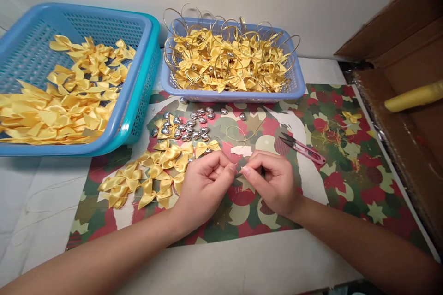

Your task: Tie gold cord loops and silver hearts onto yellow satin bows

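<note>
My left hand [210,183] and my right hand [272,179] are close together above the patterned sheet, each closed in a pinch. Whatever lies between their fingertips is too fine to make out. Beside my left hand is a group of yellow satin bows [152,173]. Just beyond it lie several silver heart-shaped beads [191,124], some resting on bows. A thin gold loop [236,133] is on the sheet past my fingertips. To the right of my right hand are thread snips [302,148] with a pink handle. Pale thin threads [51,191] trail across the left side.
A blue basket [119,115] of yellow bows, nested in a teal one [133,124], stands at left. Behind the beads is a lilac basket [235,97] of bows with gold loops. Thread scraps [339,143] lie at right, near a cardboard box [391,97] and a yellow rod [411,97].
</note>
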### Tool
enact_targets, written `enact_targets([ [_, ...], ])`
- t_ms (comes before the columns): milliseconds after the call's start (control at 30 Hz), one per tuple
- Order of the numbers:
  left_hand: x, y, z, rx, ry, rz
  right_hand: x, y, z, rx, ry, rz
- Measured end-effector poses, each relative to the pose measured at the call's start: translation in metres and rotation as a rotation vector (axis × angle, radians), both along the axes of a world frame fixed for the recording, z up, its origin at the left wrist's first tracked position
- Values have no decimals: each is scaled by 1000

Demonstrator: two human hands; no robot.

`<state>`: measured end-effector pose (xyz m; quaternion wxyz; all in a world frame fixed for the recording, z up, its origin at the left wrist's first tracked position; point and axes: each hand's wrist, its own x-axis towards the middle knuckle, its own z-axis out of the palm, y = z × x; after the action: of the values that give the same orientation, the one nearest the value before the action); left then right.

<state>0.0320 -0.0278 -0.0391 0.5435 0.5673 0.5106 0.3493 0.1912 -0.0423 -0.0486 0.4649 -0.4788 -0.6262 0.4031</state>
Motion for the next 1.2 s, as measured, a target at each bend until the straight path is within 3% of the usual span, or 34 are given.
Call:
enact_targets([
  [1200, 2, 0, -1, -21, 3, 39, -3, -1, -5, 116, -64, -50],
])
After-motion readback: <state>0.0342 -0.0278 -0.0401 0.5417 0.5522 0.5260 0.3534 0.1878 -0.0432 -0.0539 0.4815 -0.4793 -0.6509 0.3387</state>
